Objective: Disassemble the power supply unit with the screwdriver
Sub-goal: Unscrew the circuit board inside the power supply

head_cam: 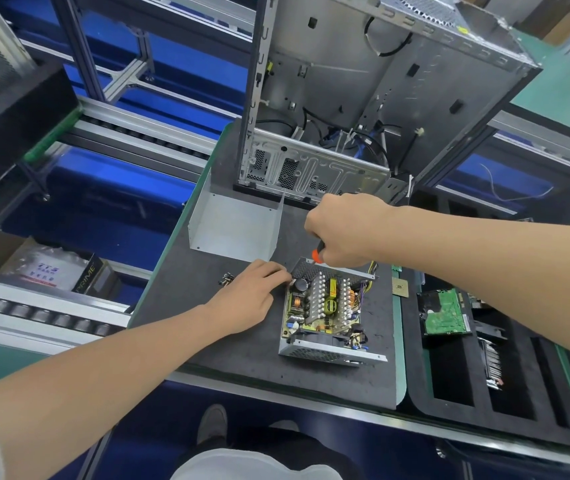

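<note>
Holding the screwdriver plumb in the fisted right hand, pressing the power supply unit steady under the loosely flat left hand.

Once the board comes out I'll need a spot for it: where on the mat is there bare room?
The widest bare strip of mat runs along its near edge, in front of the power supply unit. A smaller patch lies between the cover and the unit, under the right hand. It is crowded around the left hand and screws.
</note>
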`<state>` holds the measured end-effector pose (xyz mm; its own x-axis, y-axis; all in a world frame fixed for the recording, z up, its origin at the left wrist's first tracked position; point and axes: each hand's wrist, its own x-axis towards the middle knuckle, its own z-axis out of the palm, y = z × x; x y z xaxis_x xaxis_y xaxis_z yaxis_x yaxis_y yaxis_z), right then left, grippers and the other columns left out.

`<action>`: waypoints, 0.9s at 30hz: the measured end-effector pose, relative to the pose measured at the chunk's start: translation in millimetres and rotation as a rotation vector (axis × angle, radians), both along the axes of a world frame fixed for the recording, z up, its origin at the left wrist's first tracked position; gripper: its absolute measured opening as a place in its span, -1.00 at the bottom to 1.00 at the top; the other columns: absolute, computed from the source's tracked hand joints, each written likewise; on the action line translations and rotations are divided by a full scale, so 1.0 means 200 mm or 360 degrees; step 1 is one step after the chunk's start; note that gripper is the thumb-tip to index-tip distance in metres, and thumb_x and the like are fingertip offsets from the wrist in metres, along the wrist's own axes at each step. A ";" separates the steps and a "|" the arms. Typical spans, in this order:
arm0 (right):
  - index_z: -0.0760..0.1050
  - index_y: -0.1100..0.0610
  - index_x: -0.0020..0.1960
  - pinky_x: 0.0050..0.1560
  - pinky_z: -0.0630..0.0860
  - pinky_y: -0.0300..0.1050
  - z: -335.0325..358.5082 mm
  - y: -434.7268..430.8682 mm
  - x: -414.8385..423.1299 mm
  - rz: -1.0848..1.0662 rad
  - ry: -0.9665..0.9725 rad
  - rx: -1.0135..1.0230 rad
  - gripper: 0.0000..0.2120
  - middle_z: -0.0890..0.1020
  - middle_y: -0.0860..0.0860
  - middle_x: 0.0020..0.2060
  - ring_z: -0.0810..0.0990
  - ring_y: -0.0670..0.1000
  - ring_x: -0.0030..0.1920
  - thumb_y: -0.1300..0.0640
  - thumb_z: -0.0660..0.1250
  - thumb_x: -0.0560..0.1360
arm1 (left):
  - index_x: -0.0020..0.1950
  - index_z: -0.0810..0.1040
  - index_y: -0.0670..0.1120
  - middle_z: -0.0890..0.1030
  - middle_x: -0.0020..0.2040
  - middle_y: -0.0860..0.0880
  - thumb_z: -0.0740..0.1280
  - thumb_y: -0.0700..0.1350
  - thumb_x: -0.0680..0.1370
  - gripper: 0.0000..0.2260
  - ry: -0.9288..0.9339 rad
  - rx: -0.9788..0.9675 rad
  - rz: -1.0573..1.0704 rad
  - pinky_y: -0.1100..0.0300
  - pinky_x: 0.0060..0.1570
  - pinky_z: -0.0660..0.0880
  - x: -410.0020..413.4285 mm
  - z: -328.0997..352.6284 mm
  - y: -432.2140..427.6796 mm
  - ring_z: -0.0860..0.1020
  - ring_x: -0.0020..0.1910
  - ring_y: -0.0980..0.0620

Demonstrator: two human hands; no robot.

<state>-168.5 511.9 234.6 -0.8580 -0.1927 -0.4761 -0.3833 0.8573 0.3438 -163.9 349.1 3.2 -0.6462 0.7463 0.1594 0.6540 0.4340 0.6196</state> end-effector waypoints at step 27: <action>0.69 0.12 -0.18 -0.24 0.68 0.00 -0.01 -0.14 0.19 -0.0142 -0.0268 -0.0436 -0.75 0.69 0.07 -0.29 0.67 0.16 -0.19 -0.06 0.40 0.42 | 0.00 0.61 0.09 0.61 -0.04 0.20 0.33 -0.36 0.59 -0.68 -0.0593 0.0265 -0.0136 0.44 0.00 0.47 0.08 0.08 -0.04 0.62 -0.01 0.23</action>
<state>-131.0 484.6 232.1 -0.7910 -0.2606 -0.5535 -0.3343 0.9418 0.0343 -148.2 341.0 20.1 -0.6193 0.7836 0.0495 0.4011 0.2616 0.8779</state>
